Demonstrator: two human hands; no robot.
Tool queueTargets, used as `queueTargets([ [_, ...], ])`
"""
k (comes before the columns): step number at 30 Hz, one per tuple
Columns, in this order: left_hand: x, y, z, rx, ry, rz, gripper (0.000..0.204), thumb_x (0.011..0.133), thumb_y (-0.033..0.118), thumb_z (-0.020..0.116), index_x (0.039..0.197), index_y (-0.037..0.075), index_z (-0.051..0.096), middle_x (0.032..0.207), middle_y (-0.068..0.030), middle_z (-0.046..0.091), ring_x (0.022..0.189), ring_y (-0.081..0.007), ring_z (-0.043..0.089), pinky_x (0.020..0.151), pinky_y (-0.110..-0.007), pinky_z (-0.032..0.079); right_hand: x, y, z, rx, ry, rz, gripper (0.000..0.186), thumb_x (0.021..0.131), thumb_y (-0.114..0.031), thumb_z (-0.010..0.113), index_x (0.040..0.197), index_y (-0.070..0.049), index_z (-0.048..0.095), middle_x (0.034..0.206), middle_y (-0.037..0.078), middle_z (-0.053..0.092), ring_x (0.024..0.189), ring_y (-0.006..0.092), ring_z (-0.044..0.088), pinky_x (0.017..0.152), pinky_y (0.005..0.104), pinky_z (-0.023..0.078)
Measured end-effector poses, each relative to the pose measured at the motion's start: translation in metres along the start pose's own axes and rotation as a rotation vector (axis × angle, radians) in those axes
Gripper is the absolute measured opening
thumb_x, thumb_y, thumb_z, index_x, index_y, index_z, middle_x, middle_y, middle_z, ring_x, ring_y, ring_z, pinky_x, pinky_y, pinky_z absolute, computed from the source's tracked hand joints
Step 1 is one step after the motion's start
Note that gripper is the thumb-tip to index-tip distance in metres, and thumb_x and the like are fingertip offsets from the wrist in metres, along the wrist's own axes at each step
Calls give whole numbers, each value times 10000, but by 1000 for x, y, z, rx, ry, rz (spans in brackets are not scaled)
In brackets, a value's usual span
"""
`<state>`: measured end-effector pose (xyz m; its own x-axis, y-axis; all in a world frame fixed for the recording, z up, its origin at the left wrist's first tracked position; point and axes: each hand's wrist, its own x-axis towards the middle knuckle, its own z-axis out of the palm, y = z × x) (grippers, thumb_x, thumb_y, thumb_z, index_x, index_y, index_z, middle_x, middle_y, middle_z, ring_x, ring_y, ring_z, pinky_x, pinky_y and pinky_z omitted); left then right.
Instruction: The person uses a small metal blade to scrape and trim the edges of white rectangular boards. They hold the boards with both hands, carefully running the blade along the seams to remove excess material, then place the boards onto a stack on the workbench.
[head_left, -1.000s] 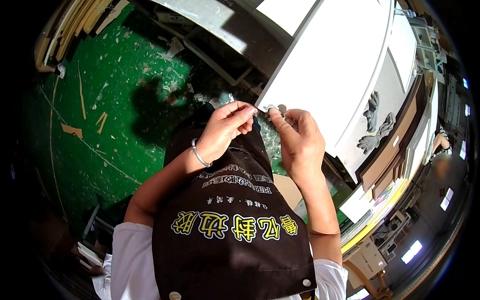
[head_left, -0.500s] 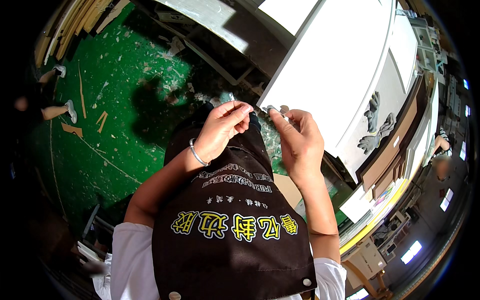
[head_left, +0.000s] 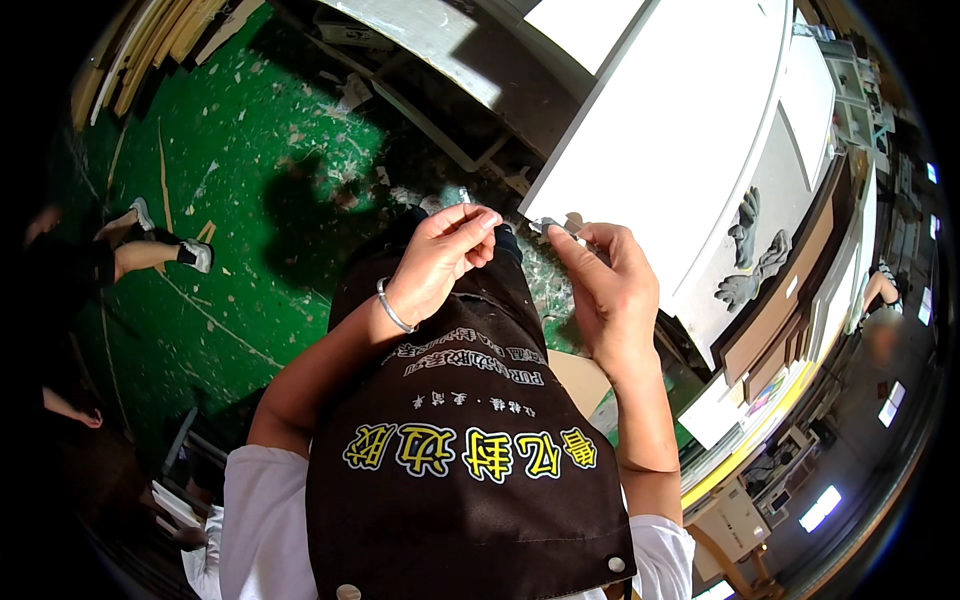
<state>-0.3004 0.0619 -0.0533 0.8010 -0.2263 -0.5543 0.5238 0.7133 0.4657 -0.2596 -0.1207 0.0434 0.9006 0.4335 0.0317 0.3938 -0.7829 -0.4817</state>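
Right hand pinches a small pale piece between thumb and fingertips; left hand has fingers curled with tips pressed together — can't tell if it holds anything. Both raised over the dark apron, piece just beside the white panel edge — green floor below, grey gloves lying on the panel.

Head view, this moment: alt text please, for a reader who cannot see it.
Both hands meet before a dark apron: the right hand pinches a small pale piece, the left hand, wearing a wrist bangle, curls beside it. Beyond are a white panel, grey gloves and a green floor.
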Motion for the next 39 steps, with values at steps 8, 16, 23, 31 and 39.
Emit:
queueTargets([
  [8,0,-2,0,-8,-7,0,134,947,137,553,990,20,601,821,12,557,725,-68,526,669,-211,420,3,-3,5,-167,11,-86,389,716,8,646,1063,-162,697,906,57,575,764,200,593,571,300,500],
  [16,-1,0,-4,-30,0,-1,129,944,135,558,1001,28,599,837,4,573,743,-78,543,685,-215,440,-6,10,10,124,-15,67,378,718,12,658,1057,-151,698,896,56,583,740,193,584,574,293,492],
  [23,-4,-1,-5,-35,3,-8,127,944,139,558,989,29,600,833,5,573,738,-75,537,687,-213,439,-1,1,9,54,51,35,359,730,12,664,1052,-141,699,879,62,586,723,192,577,575,292,485],
  [31,-7,-3,-4,-26,12,-2,130,946,140,555,995,29,603,821,5,571,730,-76,530,685,-214,433,0,2,5,-51,39,-27,328,736,3,666,1029,-141,706,868,63,582,717,194,581,571,300,490],
  [39,-10,-5,-10,-31,31,6,128,946,137,554,995,30,602,817,6,570,723,-79,527,681,-220,430,-7,12,4,80,61,19,352,721,27,686,1027,-144,709,870,61,588,709,191,578,586,296,483],
])
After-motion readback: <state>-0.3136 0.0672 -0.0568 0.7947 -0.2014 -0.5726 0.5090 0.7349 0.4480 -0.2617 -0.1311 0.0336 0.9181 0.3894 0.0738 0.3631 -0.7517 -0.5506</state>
